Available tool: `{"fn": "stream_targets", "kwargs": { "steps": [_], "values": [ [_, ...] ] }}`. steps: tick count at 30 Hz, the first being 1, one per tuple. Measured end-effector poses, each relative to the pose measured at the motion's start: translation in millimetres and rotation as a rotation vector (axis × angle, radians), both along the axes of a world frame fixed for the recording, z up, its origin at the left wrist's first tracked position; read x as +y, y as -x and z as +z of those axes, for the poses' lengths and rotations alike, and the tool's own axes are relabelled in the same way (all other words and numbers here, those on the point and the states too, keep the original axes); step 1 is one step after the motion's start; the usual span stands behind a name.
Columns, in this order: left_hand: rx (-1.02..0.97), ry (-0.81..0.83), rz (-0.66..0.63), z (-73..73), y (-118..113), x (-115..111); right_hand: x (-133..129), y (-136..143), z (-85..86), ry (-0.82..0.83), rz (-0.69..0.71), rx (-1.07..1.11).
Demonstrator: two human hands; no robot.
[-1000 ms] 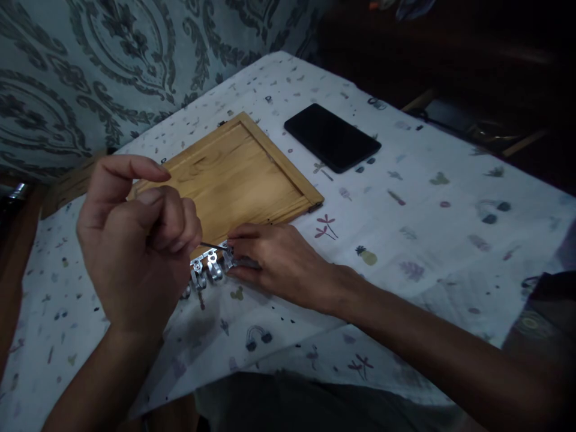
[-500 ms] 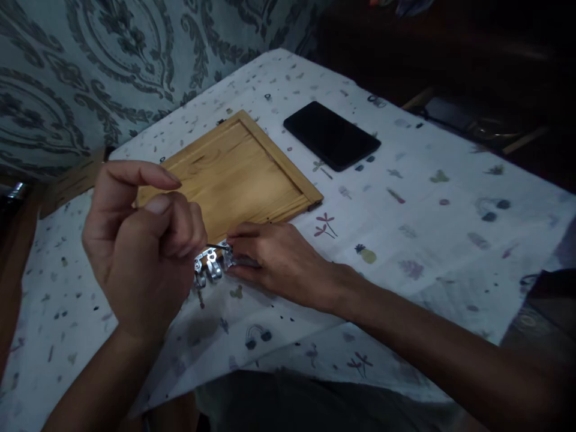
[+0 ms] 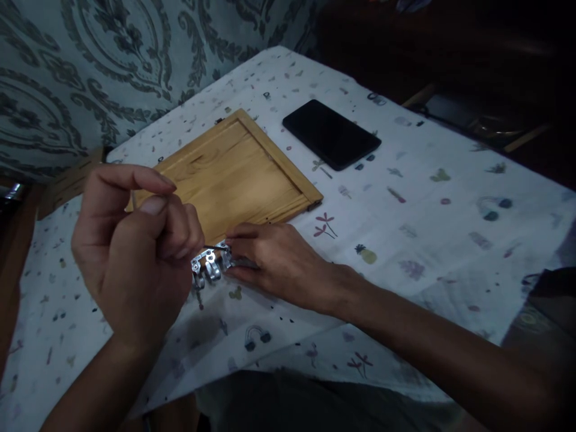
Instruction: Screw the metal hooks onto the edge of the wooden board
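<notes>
A wooden board (image 3: pixel 234 174) with a raised rim lies on the patterned cloth. Along its near edge sits a silver metal hook strip (image 3: pixel 210 264). My left hand (image 3: pixel 139 246) is raised over the board's left side, curled round a thin dark tool (image 3: pixel 215 247) whose shaft reaches toward the strip's right end. Most of the tool is hidden in the fist. At that right end, the fingertips of my right hand (image 3: pixel 279 261) pinch the metal strip against the board edge; the exact contact is partly covered by the fingers.
A black phone or tablet (image 3: pixel 332 134) lies beyond the board to the right. The patterned cloth (image 3: pixel 405 198) covers the table. Brown cardboard (image 3: pixel 72 180) stands at the left by the patterned wall covering, and an open drawer (image 3: pixel 486 123) shows at the right.
My left hand has shifted slightly left, showing a little more of the tool's shaft. My right hand stays at the strip's right end.
</notes>
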State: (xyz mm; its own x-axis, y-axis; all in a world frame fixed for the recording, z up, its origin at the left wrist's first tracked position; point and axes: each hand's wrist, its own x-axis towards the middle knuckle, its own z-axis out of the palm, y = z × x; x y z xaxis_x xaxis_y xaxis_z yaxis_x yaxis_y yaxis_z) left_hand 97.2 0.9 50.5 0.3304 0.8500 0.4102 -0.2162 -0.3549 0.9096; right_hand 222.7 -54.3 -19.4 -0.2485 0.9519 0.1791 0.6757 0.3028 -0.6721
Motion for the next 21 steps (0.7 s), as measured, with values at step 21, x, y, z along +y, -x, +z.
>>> {"fn": "stream_targets", "kwargs": {
  "steps": [21],
  "values": [
    [0.015,0.063,-0.312,0.4,3.7,14.3,-0.3,0.0,-0.2,-0.004,0.008,0.018]
  ]
}}
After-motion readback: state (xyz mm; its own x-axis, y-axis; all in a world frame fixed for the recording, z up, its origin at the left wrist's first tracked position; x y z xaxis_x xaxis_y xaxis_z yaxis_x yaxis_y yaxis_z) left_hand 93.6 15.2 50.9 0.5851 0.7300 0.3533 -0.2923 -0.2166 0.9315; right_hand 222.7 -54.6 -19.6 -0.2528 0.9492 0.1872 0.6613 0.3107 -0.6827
